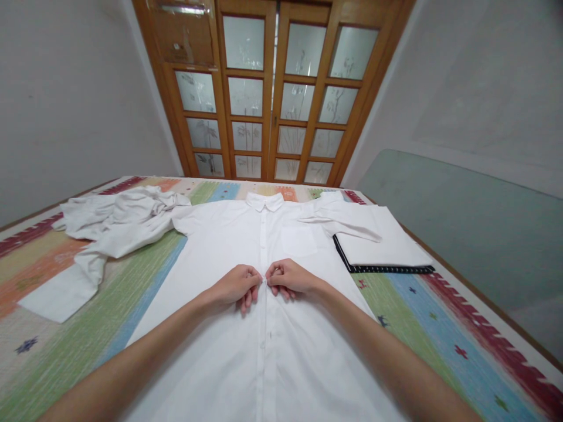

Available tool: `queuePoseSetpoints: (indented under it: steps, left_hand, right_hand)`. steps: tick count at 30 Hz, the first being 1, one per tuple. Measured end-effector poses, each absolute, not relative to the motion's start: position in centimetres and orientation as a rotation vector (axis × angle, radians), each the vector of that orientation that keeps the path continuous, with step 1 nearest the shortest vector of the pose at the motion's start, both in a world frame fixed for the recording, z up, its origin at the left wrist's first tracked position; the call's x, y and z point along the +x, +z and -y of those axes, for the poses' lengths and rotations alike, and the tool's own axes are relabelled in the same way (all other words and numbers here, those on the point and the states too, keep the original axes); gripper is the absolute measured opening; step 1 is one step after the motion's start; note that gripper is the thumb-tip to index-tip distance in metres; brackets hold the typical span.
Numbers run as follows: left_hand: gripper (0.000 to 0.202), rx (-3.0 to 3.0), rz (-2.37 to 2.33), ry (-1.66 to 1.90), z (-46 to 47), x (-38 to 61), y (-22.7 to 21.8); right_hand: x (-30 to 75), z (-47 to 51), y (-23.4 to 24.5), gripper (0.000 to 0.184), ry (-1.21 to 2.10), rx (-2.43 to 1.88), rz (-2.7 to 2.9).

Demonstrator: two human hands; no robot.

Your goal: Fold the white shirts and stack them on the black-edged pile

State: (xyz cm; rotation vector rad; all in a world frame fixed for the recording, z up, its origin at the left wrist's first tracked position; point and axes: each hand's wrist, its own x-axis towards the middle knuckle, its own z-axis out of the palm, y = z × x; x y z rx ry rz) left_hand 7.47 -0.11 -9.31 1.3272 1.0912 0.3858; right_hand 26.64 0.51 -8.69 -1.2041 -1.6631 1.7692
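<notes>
A white button-up shirt (220, 234) lies face up on the patterned cloth, its collar (265, 201) at the far end. At the middle of the front placket, my left hand (240, 286) pinches the shirt fabric from the left side. My right hand (292, 278) pinches the same spot from the right, fingertips almost meeting the left ones. What sits between the fingertips is too small to make out clearly, probably a button. Below the hands the placket shows another small button (263, 344). The shirt's right-side sleeve is bent across a folded white cloth.
A crumpled white garment (127, 214) lies to the left. At the right rests a stack of folded cloth (373, 249), white on top and black beneath. Striped colourful cloth (422, 316) covers the table. Beyond stand wooden doors (270, 105) with glass panes; walls flank both sides.
</notes>
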Motion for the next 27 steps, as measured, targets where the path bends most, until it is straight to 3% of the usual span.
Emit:
queuePoseSetpoints:
  steps: [18, 27]
  left_hand:
    - [0.024, 1.599, -1.276, 0.525, 0.6, 8.1, -8.3]
    - [0.017, 1.561, -1.292, 0.631, 1.0, 8.5, -7.8]
  right_hand:
    - [26.5, -0.4, -8.7, 0.006, 1.709, -1.249, 1.685]
    - [26.5, -0.3, -8.8, 0.011, 1.719, -1.236, 1.657]
